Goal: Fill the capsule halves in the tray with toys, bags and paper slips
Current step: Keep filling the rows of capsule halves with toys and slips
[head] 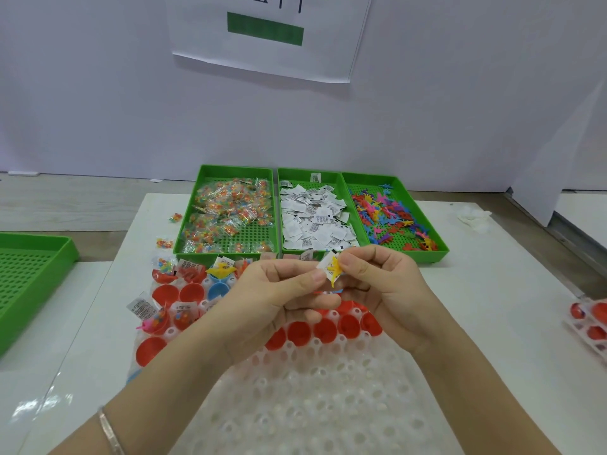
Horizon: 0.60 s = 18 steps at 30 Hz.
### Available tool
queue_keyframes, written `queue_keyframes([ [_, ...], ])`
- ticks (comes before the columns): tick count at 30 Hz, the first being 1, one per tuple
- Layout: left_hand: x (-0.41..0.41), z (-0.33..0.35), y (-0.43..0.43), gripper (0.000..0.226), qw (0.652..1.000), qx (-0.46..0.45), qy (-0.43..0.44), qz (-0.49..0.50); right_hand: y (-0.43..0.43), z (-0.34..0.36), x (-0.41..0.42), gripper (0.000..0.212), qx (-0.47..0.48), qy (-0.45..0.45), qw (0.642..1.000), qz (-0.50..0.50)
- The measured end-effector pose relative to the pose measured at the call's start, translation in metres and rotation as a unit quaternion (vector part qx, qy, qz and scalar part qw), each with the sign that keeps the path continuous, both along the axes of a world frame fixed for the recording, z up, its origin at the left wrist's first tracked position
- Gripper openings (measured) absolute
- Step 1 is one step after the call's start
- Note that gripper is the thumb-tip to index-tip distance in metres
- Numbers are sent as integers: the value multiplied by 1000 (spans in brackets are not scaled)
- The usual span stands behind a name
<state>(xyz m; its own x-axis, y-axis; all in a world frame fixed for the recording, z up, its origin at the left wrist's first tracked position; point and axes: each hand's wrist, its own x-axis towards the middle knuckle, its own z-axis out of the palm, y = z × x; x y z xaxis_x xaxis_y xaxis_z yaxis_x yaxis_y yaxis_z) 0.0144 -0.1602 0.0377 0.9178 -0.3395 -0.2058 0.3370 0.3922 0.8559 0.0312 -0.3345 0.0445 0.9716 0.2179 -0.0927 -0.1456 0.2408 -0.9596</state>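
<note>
Above the white tray (pixel 312 405) of red capsule halves (pixel 325 330), our left hand (pixel 279 290) pinches a paper slip (pixel 326 265) and our right hand (pixel 387 290) pinches a yellow toy (pixel 335 270) against it. Beyond them on the tabletop (pixel 492 323) we see three green bins (pixel 277 205) side by side, holding candy bags (pixel 226 211), loose slips (pixel 315 221) and coloured toys (pixel 394 215).

Red and blue capsule halves (pixel 299 330) sit open-side up in a translucent tray (pixel 295 405); the far-left ones are filled. A yellow toy (pixel 334 272) and a paper slip (pixel 325 265) are held just above.

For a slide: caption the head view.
Left hand and right hand pinch a yellow toy and paper slip over the capsule tray.
</note>
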Motion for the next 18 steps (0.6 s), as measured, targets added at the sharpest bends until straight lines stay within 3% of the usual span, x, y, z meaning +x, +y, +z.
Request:
queue_keyframes([
  [3,-1,0,-2,11,999,11,-21,21,1,0,-2,21,11,4,1000,0],
  [9,-1,0,-2,15,997,37,-54,38,4,-6,-7,35,29,11,999,-8],
  [13,-1,3,5,15,989,134,-59,39,-2,-11,-3,30,20,-22,999,-41],
  [16,-1,6,18,15,950,266,-135,97,-11,-16,5,21,-107,-89,988,-73],
  [18,-5,6,24,16,874,405,-243,113,-13,-22,9,19,-199,-128,969,-72],
])
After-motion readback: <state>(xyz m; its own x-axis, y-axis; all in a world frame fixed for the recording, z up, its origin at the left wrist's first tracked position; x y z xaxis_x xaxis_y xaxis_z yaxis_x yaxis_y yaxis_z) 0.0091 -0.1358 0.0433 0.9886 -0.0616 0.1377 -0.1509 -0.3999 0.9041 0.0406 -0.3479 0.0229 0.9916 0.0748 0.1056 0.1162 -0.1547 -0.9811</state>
